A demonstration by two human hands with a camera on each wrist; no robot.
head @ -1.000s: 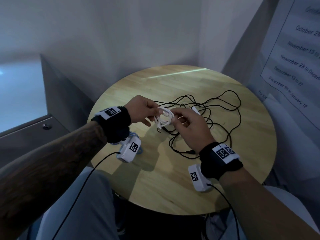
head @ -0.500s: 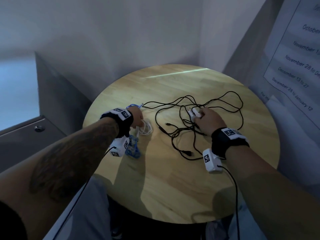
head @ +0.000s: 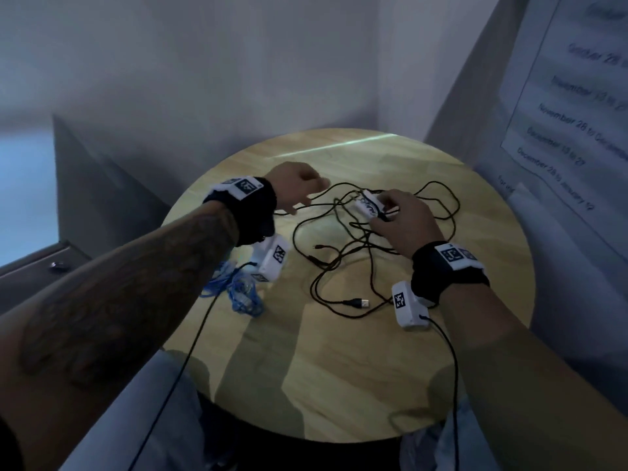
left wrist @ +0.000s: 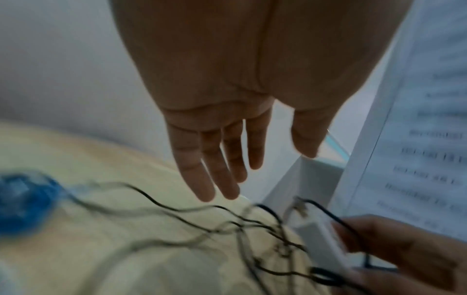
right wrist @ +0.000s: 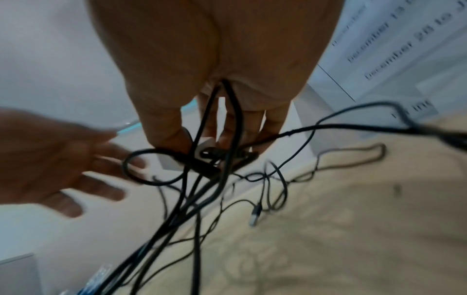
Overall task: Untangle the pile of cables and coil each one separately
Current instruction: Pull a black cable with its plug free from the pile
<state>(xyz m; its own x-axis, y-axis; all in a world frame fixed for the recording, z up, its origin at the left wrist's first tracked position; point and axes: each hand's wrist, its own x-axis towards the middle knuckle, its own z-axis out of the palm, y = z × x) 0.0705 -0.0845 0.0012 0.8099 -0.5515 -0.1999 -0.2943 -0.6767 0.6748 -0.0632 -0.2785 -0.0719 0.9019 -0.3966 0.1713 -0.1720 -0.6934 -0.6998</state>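
A tangle of black cables (head: 356, 253) lies spread over the round wooden table (head: 339, 368). My right hand (head: 384, 212) grips a small white adapter (head: 368, 203) at the far side of the tangle, with black strands hanging from it (right wrist: 202, 189). The left hand (head: 306, 195) hovers just left of the adapter, fingers (left wrist: 222, 169) straight and empty. A coiled blue cable (head: 238, 294) rests by the table's left edge, under my left forearm. The left wrist view shows the adapter (left wrist: 326, 245) between my right fingers (left wrist: 404, 255). No white coil shows in any view.
A black USB plug (head: 363, 303) lies loose near my right wrist. Walls close in behind the table, with a printed notice (head: 577, 113) at the right. A grey ledge (head: 40, 266) sits to the left. Bare wood spans the table's near half.
My left hand set the white coil down at the left, then swung right, empty, to the tangle. My right hand went to the white adapter and now grips it.
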